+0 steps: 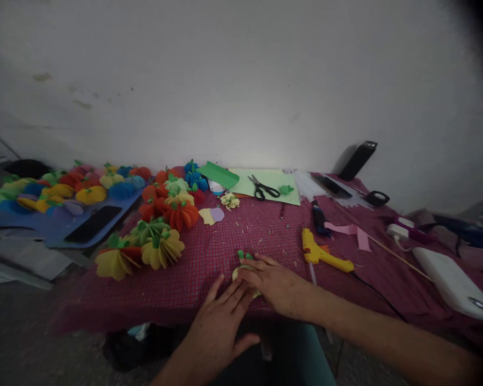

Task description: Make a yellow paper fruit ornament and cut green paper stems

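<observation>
Pale yellow paper with a green leafy top lies on the cloth near the front edge, mostly covered by my hands. My right hand rests across it, fingers stretched to the left and pressing down. From the lower left, my left hand meets it with fingers extended and thumb apart, the fingertips touching the paper and the right fingers. How much paper is under the palms is hidden. To the right of my hands lies a yellow hot glue gun with its cord.
Many coloured paper pumpkins crowd the left side. Black scissors lie on a pale green sheet near the wall. A black phone, pink ribbon, thin wooden stick and white power bank are around.
</observation>
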`<state>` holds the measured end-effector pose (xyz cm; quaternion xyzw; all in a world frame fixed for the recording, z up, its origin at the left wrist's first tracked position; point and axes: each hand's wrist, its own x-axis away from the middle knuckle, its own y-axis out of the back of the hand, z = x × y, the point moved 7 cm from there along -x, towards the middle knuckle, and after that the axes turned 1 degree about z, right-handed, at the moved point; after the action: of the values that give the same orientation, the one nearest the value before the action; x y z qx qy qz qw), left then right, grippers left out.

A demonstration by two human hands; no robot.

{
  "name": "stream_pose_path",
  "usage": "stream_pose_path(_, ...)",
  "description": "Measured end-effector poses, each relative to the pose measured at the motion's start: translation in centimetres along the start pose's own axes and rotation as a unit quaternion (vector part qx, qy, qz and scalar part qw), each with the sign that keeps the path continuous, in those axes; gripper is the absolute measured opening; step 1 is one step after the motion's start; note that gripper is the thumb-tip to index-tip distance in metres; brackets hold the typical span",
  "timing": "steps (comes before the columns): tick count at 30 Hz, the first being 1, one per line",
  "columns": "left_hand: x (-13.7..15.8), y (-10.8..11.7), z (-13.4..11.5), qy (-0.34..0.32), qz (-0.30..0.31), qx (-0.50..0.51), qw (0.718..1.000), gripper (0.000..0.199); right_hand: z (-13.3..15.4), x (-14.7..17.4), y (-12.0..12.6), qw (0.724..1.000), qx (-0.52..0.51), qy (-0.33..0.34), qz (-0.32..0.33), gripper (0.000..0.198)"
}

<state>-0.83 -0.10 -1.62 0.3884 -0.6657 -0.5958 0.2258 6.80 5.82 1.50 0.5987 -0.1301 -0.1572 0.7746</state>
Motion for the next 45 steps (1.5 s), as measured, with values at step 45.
stream_pose_path(45, -0.1, 2.6, 1.5, -0.018, -0.010, -0.003, 1.000, 0.045, -8.7, 5.1, 0.1, 0.868, -0.369, -0.301, -0.142, 0.027)
